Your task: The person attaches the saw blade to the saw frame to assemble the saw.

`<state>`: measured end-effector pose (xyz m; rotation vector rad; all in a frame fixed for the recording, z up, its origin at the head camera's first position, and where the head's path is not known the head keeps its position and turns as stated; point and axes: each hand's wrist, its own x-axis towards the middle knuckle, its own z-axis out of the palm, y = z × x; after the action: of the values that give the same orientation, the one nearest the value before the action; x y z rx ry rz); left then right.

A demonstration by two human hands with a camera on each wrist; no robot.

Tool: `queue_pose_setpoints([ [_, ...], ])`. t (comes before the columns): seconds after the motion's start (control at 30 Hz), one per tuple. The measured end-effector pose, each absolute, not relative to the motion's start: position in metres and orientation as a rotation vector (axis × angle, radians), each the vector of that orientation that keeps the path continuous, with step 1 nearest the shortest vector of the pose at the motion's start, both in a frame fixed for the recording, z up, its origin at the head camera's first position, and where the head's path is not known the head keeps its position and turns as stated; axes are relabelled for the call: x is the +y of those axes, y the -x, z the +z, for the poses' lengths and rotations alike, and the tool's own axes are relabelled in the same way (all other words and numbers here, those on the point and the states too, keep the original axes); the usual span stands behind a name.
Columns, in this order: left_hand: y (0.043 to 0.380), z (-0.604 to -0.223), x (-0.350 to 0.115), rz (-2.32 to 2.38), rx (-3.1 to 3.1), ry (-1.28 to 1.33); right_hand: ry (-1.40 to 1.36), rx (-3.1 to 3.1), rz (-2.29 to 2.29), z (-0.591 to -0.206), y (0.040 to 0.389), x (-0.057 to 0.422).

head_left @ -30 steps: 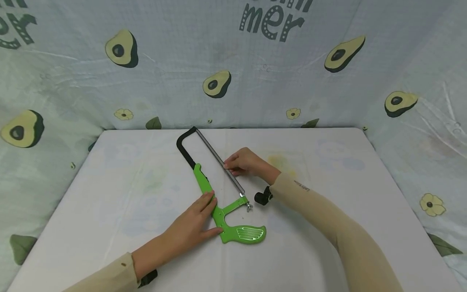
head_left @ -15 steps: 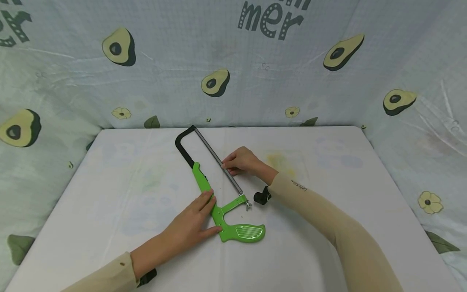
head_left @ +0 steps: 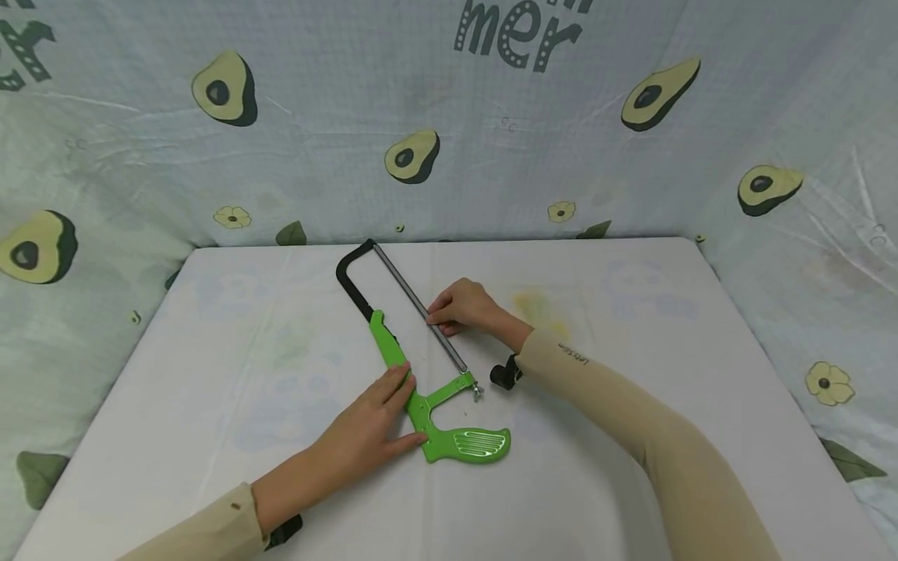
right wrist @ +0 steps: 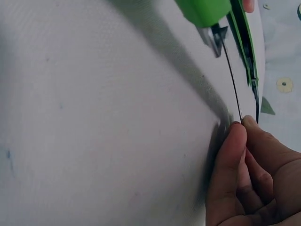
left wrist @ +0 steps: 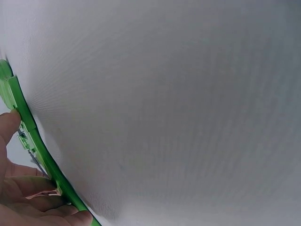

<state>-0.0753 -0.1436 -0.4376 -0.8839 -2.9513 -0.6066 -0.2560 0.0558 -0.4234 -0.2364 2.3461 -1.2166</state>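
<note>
A green and black hacksaw (head_left: 424, 417) lies on its side on the white table, its handle (head_left: 480, 444) towards me. My left hand (head_left: 358, 444) rests on the green frame, fingers stretched out and thumb lower down near the handle. In the left wrist view, the fingertips and thumb touch the frame (left wrist: 44, 153). My right hand (head_left: 466, 306) pinches the thin grey blade (head_left: 403, 284) near its middle. Its thumb and forefinger meet on the blade's edge in the right wrist view. At the near end, a wing nut (head_left: 478, 393) sits on the green arm.
White cloth covers the table (head_left: 603, 483). Behind it hangs a pale curtain (head_left: 316, 156) with avocado prints. A black wrist camera (head_left: 505, 374) sits under the right wrist, close to the wing nut.
The blade's near end has shifted very slightly towards the green arm. Both hands keep their places on the saw. The head view has drifted a little.
</note>
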Motion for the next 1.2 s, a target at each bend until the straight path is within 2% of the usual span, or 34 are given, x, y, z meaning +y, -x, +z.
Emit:
queue_pose_setpoints([
  [0.27, 0.0754, -0.4366, -0.1432, -0.602, -2.940, 0.888, 0.347, 2.460, -1.074, -0.4203, 0.2575, 0.0538],
  [1.2, 0.0731, -0.4371, -0.1439, -0.606, -2.961, 0.881, 0.344, 2.429, -0.994, -0.4216, 0.2582, 0.0574],
])
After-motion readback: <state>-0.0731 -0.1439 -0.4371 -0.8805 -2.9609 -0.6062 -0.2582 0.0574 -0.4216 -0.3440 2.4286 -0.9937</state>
